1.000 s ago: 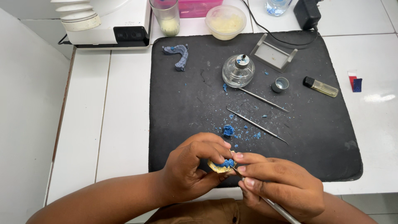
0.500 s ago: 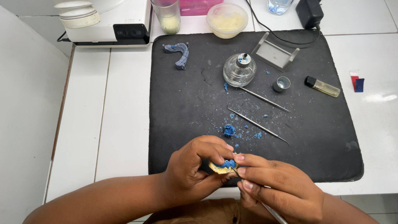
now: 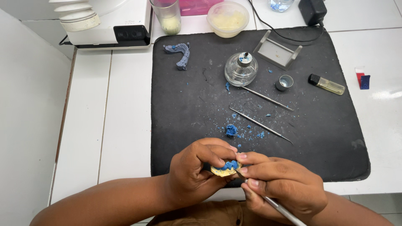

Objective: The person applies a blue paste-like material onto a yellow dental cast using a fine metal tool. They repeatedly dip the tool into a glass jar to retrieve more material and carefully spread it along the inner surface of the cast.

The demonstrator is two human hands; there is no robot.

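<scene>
My left hand [image 3: 197, 171] grips a small yellow dental cast with blue wax teeth [image 3: 226, 167] near the front edge of the black mat [image 3: 192, 100]. My right hand [image 3: 280, 186] holds a thin metal carving tool [image 3: 281, 209] like a pen, its tip touching the blue wax on the cast. The two hands press together around the cast. A lump of blue wax [image 3: 230, 130] and blue shavings lie on the mat just beyond the hands.
Two metal instruments [image 3: 259, 124] lie on the mat, with a glass spirit lamp [image 3: 240, 69], its small metal cap [image 3: 284, 82], a lighter [image 3: 326, 84], a metal stand [image 3: 278, 52] and a blue-grey arch model [image 3: 179, 53]. A white machine [image 3: 104, 21], cup [image 3: 166, 16] and bowl [image 3: 228, 19] stand behind.
Both hands have shifted slightly toward me and left with the cast; the tool tip stays on the blue wax. Nothing on the mat has moved.
</scene>
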